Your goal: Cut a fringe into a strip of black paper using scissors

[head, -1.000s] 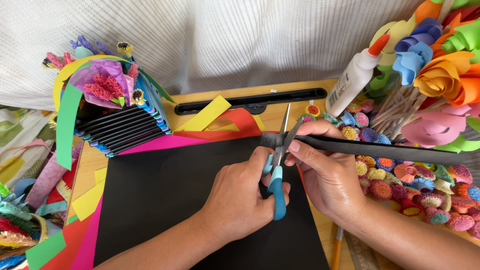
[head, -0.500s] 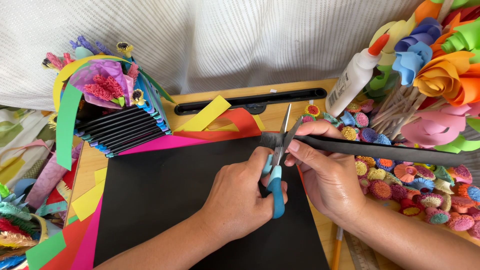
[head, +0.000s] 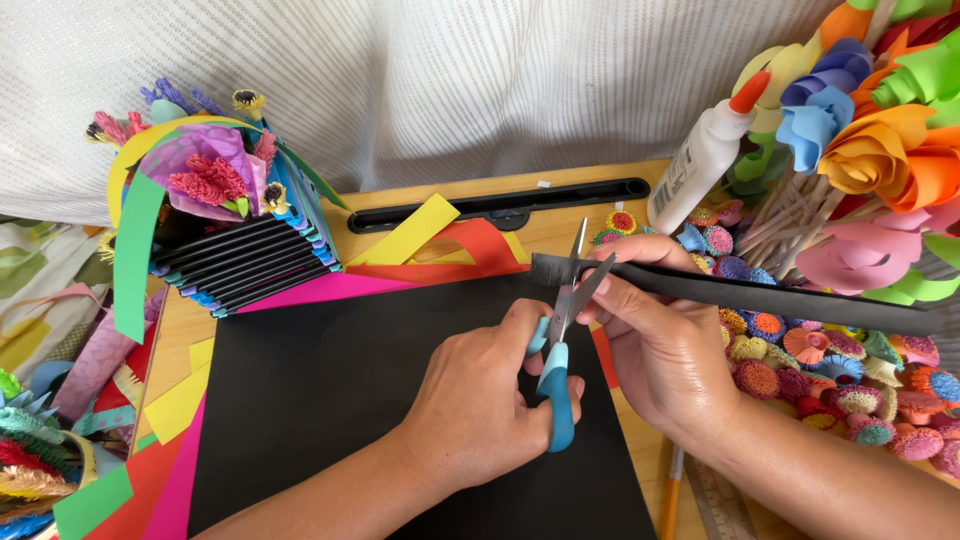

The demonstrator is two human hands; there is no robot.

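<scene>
1. The left hand (head: pixel 480 400) grips the scissors (head: pixel 560 340) by their blue handles, fingers closed through and around the loops.
2. The scissor blades stand parted, pointing up and away from the person, with the end of the black strip (head: pixel 740 293) between them.
3. The right hand (head: pixel 665 340) pinches the strip near its left end, thumb and fingers closed on it just beside the blades.
4. The strip runs from the blades out to the right, raised above the paper rosettes (head: pixel 850 380), and ends near the right edge of the view.
5. Both hands hover over a large black sheet (head: pixel 340 390) that lies flat on the wooden table (head: pixel 400 195).
6. Pink, red and yellow paper (head: pixel 420 255) pokes out from under the far and left edges of the sheet.
7. A white glue bottle (head: pixel 700 160) with an orange cap stands behind the right hand, leaning towards a bunch of paper flowers (head: pixel 880 150) on sticks.
8. At far left a stack of black trays (head: pixel 240 265) carries a heap of coloured paper craft pieces.
9. A long black holder (head: pixel 500 205) lies along the table's far edge, below a white curtain (head: pixel 450 80).
</scene>
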